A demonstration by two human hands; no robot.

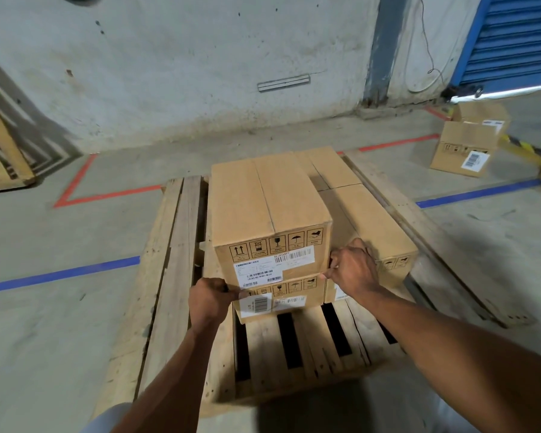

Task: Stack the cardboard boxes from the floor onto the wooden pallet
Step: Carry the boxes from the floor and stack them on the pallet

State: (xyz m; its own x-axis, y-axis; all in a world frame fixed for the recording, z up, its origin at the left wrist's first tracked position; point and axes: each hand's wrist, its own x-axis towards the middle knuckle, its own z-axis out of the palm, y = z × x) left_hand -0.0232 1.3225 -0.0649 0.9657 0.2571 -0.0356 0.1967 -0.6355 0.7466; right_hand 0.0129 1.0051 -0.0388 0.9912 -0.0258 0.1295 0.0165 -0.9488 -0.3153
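Observation:
A wooden pallet [175,276] lies on the floor in front of me with several cardboard boxes on it. The top cardboard box [266,207], with white barcode labels on its near face, rests on a lower box [289,303]. My left hand [211,300] grips the top box at its lower left corner. My right hand [352,267] grips its lower right corner. Beside it to the right sits another box [369,220], and a further box [331,167] lies behind.
Two more cardboard boxes [464,148] stand on the floor at the far right near a blue roller shutter [512,35]. Another pallet [0,145] leans at the left wall. Red and blue tape lines cross the concrete floor.

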